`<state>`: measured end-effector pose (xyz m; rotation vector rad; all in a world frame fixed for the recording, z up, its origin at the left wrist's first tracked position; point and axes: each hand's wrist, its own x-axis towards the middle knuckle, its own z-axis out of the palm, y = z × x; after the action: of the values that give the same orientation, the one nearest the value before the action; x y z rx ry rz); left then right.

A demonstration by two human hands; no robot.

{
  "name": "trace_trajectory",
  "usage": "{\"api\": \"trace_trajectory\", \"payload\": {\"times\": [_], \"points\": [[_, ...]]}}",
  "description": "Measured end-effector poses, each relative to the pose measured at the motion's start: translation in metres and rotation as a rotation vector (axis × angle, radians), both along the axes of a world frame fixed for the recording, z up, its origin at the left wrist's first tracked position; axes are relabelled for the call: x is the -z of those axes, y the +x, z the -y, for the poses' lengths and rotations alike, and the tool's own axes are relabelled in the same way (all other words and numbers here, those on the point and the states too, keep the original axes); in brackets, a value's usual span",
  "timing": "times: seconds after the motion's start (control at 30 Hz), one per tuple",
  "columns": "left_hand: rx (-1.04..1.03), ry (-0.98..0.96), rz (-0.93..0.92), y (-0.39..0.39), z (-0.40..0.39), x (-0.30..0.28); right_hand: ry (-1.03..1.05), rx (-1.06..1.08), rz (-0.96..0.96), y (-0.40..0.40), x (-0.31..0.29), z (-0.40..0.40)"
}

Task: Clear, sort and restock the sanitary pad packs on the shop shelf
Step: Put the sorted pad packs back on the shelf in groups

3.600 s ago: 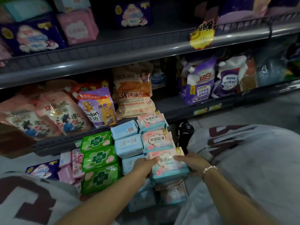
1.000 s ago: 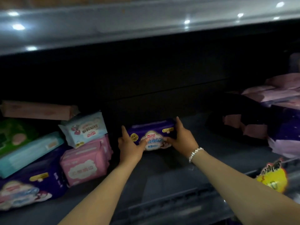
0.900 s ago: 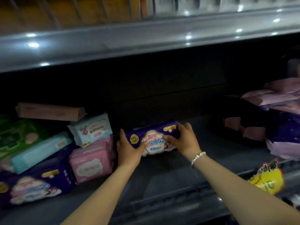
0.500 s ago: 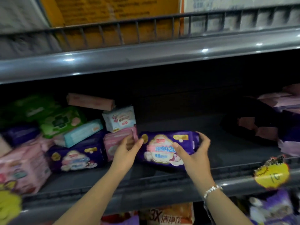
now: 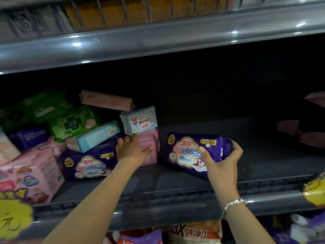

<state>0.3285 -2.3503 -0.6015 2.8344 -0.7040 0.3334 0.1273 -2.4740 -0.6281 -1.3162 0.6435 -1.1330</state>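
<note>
Purple pack (image 5: 193, 152) sits on the middle shelf (image 5: 175, 196), near the front rail, and the right hand (image 5: 221, 161) grips its right end, thumb across the printed face, fingers curled round the far edge. Left hand (image 5: 131, 150) reaches over to the pink pack (image 5: 149, 147) just beside it, fingers spread and loose, touching the front but not clearly gripping anything. Behind that, the heap on the left is a jumble: a matching purple pack (image 5: 88, 164), a light blue pack (image 5: 98, 136), green packs (image 5: 73, 122), a white pack (image 5: 140, 120) standing upside down, a long pink box (image 5: 105, 101) lying across the top. Right of the held pack the shelf floor runs dark and bare, with more pink packs (image 5: 299, 131) dim at the far edge. By the look of it, sorting has barely begun: the pile wants separating by kind and the gap wants filling.
</note>
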Motion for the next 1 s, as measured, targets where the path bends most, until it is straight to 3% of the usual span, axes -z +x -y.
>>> {"api": "trace_trajectory", "payload": {"times": [0.23,0.37,0.53,0.6,0.8,1.0], "points": [[0.038,0.179,0.033,0.001,-0.011,-0.010,0.029,-0.034,-0.016,-0.004,0.000,-0.002],[0.076,0.069,-0.051,-0.010,-0.019,-0.010,0.038,-0.059,0.005,-0.008,-0.002,-0.005],[0.104,-0.384,-0.095,-0.040,-0.048,-0.022,0.127,-0.111,0.096,-0.017,-0.011,-0.012],[0.102,-0.484,-0.071,-0.057,-0.070,-0.034,0.155,-0.151,0.123,-0.022,-0.018,-0.020],[-0.051,-0.406,0.078,-0.110,-0.163,-0.048,0.215,-0.368,0.095,-0.035,-0.023,-0.077],[-0.202,-0.430,-0.080,-0.158,-0.270,-0.005,0.215,-0.576,0.003,-0.049,0.013,-0.154]]}}
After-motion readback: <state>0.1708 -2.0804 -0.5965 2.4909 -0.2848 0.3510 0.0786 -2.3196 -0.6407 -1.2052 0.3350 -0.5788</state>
